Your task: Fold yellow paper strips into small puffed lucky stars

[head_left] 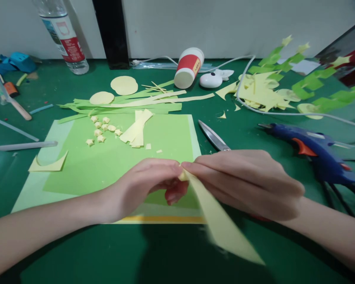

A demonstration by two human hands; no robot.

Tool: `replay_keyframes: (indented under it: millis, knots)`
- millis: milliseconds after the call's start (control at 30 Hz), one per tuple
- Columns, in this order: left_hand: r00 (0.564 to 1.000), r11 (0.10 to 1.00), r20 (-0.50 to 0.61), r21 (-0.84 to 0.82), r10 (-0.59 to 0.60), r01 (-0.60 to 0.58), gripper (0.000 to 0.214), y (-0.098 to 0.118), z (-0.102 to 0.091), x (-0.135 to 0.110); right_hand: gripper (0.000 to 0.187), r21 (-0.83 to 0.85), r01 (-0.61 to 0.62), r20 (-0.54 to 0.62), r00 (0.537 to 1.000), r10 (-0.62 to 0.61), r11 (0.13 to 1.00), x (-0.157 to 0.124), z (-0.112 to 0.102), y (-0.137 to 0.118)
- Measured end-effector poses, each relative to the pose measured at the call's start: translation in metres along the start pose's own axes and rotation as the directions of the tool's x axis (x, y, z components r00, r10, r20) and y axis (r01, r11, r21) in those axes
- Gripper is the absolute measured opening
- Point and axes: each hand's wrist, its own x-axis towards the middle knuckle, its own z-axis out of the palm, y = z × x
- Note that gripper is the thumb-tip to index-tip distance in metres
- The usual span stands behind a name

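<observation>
1. Left hand (144, 177): thumb and fingers pinch the folded end of a pale yellow paper strip (221, 221)
2. Right hand (248, 181): fingertips grip that same end, just beside the left's
3. The strip's long tail slants out over the green table (118, 252)
4. Bottle (63, 39): red-and-white label (71, 45), print unreadable
5. Paper cup (189, 68): red band, yellow panel (196, 65), characters too small to read

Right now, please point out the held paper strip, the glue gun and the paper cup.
Paper strip (220, 217), head view: middle of its loose length.
Glue gun (327, 152), head view: its blue body.
Paper cup (187, 65), head view: its red band.
</observation>
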Motion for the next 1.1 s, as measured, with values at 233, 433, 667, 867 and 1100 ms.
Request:
replay_keyframes:
  millis: [233,433,667,867,1100]
  knots:
    - [0.772,0.604,-0.137,0.710,0.621,-0.360,0.016,-0.001,-0.010,0.003,0.014,0.055,-0.194,-0.035,0.980,0.196,0.980,0.008,0.009,-0.002]
    - [0.662,0.399,0.003,0.796,0.749,-0.455,0.020,-0.001,-0.011,0.001,0.013,0.310,-0.578,0.167,0.814,0.556,0.755,0.016,0.007,-0.005]
    - [0.762,0.629,-0.186,0.698,0.621,-0.342,0.006,0.002,-0.008,0.001,0.010,0.403,-0.653,0.265,0.754,0.601,0.641,0.014,0.004,-0.006]
    - [0.827,0.826,-0.304,0.479,0.473,-0.297,0.005,0.002,-0.010,0.003,0.009,0.305,-0.479,0.029,0.868,0.495,0.823,0.011,0.006,-0.004]
    - [0.852,0.924,-0.370,0.242,0.371,-0.297,0.008,-0.004,-0.010,0.003,0.009,-0.101,-0.087,-0.132,0.989,0.074,0.991,0.007,0.004,-0.001]
